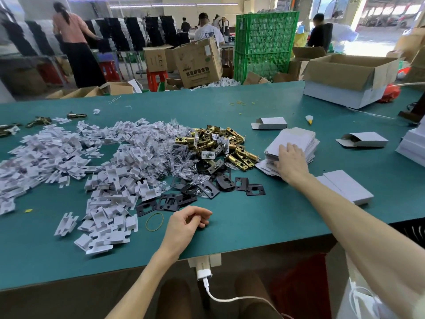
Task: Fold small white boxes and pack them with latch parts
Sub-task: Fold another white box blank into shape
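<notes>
A stack of flat white box blanks point(296, 140) lies right of centre on the green table point(241, 217). My right hand point(291, 161) rests on the stack's near edge, fingers spread over the top sheets. My left hand point(186, 224) lies on the table near the front edge, fingers loosely curled, holding nothing. Brass latch bolts point(220, 143) are heaped in the middle, with black strike plates point(207, 187) scattered in front of them. Two folded white boxes point(270, 123) point(363, 139) lie open-ended beyond the stack. More folded boxes point(345, 187) lie under my right forearm.
White cardboard inserts point(69, 157) and small clear bags cover the table's left half. A yellow rubber band point(154, 222) lies by my left hand. A large open carton point(349, 77) stands at the back right; white boxes point(411, 146) are stacked at the right edge. People work behind.
</notes>
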